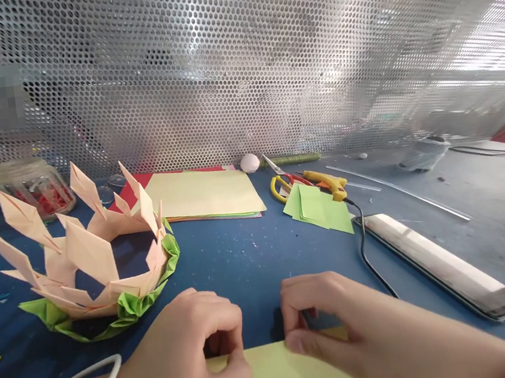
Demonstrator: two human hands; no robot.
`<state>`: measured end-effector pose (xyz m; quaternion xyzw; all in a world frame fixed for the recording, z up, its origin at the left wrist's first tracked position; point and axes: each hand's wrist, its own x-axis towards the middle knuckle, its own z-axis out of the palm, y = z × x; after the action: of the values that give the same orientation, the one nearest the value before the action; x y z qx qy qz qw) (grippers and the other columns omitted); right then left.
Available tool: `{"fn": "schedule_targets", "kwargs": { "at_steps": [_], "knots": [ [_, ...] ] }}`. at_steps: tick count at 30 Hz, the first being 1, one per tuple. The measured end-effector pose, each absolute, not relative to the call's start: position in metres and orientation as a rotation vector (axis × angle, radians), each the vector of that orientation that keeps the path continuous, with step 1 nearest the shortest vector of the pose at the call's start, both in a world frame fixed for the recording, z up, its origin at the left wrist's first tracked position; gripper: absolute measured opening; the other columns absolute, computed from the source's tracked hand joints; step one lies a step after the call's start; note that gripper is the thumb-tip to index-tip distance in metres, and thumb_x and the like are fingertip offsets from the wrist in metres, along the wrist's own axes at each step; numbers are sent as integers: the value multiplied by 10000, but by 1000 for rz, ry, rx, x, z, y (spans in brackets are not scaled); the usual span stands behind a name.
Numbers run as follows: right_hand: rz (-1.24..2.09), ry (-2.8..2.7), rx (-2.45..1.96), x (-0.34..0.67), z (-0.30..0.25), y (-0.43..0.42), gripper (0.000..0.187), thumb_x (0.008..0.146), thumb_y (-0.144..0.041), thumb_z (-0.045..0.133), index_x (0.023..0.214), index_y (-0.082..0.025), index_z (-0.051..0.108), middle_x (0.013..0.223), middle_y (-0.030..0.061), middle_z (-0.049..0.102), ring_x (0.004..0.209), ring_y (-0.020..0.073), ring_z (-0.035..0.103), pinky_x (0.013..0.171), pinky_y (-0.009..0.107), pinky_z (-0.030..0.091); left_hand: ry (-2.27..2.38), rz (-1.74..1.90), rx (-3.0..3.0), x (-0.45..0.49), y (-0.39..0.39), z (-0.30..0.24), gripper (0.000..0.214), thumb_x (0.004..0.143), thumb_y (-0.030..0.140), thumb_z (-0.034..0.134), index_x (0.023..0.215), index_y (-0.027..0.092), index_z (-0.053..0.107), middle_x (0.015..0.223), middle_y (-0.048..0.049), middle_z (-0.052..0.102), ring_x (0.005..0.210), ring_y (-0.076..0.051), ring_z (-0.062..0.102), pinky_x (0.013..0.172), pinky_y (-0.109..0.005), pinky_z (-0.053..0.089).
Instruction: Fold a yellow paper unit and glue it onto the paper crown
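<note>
A sheet of yellow paper (275, 375) lies at the bottom edge of the view, on the blue table. My left hand (202, 342) has its fingers curled, thumb and fingertips pinching the sheet's far edge on the left. Opposite it, my right hand (328, 321) pinches the same edge with thumb and bent fingers. A narrow gap parts the two hands. Beyond my left hand sits a folded paper crown-like ring (90, 255) with peach points and crumpled green paper (138, 304) round its base.
Behind lies a stack of coloured paper (207, 193). Scissors (281, 179), a yellow glue gun (328, 183) with a black cord and green paper squares (316, 205) are right of it. A long flat box-like item (446, 266) lies at right; a glass jar (34, 188) stands back left, before perforated metal (219, 64).
</note>
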<state>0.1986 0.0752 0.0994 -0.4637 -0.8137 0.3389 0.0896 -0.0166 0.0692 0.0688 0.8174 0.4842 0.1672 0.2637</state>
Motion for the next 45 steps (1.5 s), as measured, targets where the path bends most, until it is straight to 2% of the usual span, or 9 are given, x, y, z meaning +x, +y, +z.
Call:
{"fn": "schedule_targets", "kwargs": {
  "at_steps": [7, 13, 18, 21, 25, 31, 34, 38, 45],
  "knots": [
    [1044, -2498, -1489, 242, 113, 100, 263, 921, -390, 569, 717, -230, 614, 741, -18, 638, 737, 177, 579, 654, 275, 442, 1343, 499, 1886, -16, 73, 80, 162, 687, 192, 445, 560, 230, 353, 553, 68, 388, 563, -139, 394, 529, -269, 284],
    [1152, -2463, -1459, 252, 115, 109, 279, 918, -401, 580, 702, -226, 595, 727, -22, 596, 717, 168, 541, 642, 265, 411, 1355, 537, 1776, -15, 75, 84, 128, 719, 236, 451, 594, 229, 427, 578, 69, 419, 590, -143, 397, 552, -271, 294],
    [1229, -2351, -1448, 263, 115, 116, 336, 886, -414, 650, 648, -210, 529, 643, -36, 464, 612, 136, 406, 558, 249, 325, 1309, 602, 1691, -21, 79, 78, 144, 757, 262, 435, 623, 237, 388, 590, 74, 365, 591, -141, 358, 549, -271, 284],
    [1340, -2285, -1427, 266, 115, 118, 419, 867, -515, 656, 645, -215, 466, 591, -66, 349, 544, 111, 288, 478, 234, 226, 1253, 638, 1639, -23, 81, 74, 151, 853, 364, 459, 763, 243, 474, 678, 62, 433, 659, -159, 435, 612, -283, 350],
    [1473, -2240, -1364, 259, 117, 111, 455, 848, -603, 647, 682, -207, 495, 605, -65, 371, 548, 100, 287, 468, 225, 213, 1197, 683, 1587, -24, 84, 68, 263, 893, 477, 539, 797, 238, 483, 707, 65, 414, 686, -159, 438, 648, -289, 351],
    [2351, -1757, -863, 238, 106, 98, 478, 834, -653, 641, 774, -180, 674, 563, -55, 462, 461, 90, 470, 387, 173, 286, 1032, 778, 1485, -24, 88, 61, 264, 834, 408, 691, 710, 208, 571, 693, 55, 525, 687, -143, 468, 640, -270, 351],
    [2193, -1709, -934, 218, 91, 90, 426, 834, -591, 704, 965, -187, 687, 823, -29, 583, 684, 70, 545, 643, 167, 430, 907, 816, 1437, -21, 85, 62, 173, 788, 287, 750, 672, 211, 645, 729, 47, 605, 720, -137, 534, 685, -262, 403],
    [2274, -1581, -825, 191, 80, 73, 550, 828, -610, 701, 1232, -245, 628, 1044, 27, 630, 992, 182, 583, 929, 321, 428, 790, 842, 1363, -20, 78, 68, 149, 790, 178, 744, 675, 272, 756, 839, 62, 598, 703, -91, 562, 655, -227, 442],
    [2285, -1240, -610, 181, 63, 65, 314, 742, -295, 862, 1010, -221, 716, 932, -10, 645, 835, 107, 580, 839, 238, 428, 637, 801, 1345, -22, 72, 73, 199, 789, 209, 808, 766, 407, 814, 877, 45, 580, 767, -105, 582, 713, -252, 500]
  ]
}}
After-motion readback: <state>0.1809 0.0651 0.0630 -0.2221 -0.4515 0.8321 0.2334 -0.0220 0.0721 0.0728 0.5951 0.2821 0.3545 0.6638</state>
